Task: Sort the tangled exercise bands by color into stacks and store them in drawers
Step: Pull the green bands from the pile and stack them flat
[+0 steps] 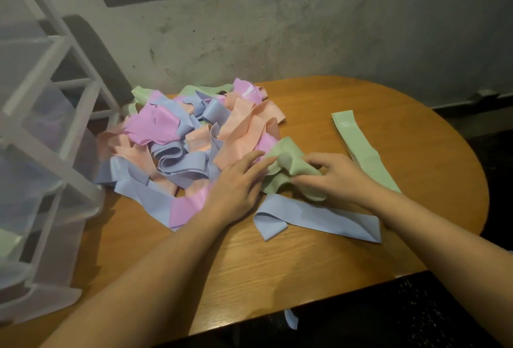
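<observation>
A tangled pile of exercise bands (191, 136) in pink, peach, blue and green lies on the left half of the wooden table (416, 114). At the pile's right edge sits a crumpled green band (288, 164). My right hand (336, 175) pinches this green band with curled fingers. My left hand (238, 183) rests flat on the pile beside it, fingers straight and touching the green band's left side. A flat green band (363, 147) marked 30 lies apart on the right. A loose blue band (319, 218) lies under my wrists.
A translucent white drawer unit (41, 136) stands at the table's left edge, close to the pile. A grey wall runs behind. Another blue band end (291, 320) hangs over the table's front edge. Dark floor shows to the right and front.
</observation>
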